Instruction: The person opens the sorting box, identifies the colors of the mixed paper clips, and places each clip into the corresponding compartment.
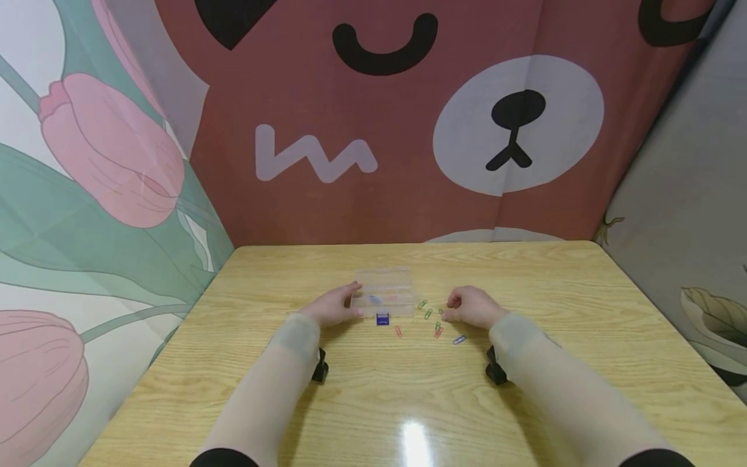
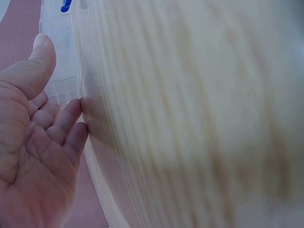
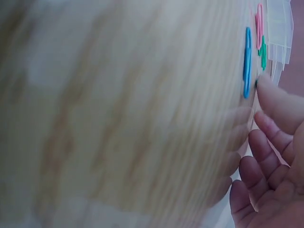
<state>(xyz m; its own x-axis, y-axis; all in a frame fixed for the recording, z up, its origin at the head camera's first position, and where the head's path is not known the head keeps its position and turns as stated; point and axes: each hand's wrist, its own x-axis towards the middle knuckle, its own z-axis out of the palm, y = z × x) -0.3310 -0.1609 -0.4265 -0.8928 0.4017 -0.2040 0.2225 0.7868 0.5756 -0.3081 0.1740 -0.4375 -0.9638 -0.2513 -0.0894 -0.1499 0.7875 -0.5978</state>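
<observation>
A clear plastic box (image 1: 397, 310) with a blue latch (image 1: 382, 319) lies on the table, its clear lid (image 1: 382, 277) folded back. Blue and pinkish shapes show through its walls. My left hand (image 1: 331, 307) holds the left end of the box, thumb on the near corner and a finger farther back. To the right, my right hand (image 1: 474, 307) is low over the table, fingers loosely bent. Its thumb and index tips are apart, right at a green paper clip (image 1: 441, 311). In the right wrist view the thumb overlaps the spot, partly hiding it.
Several paper clips lie between box and right hand, among them a green paper clip (image 1: 428, 314) and a blue paper clip (image 1: 459, 339). A pink paper clip (image 1: 399, 331) lies before the box. The wooden table (image 1: 362, 402) meets printed cloth (image 1: 327, 214) at the back.
</observation>
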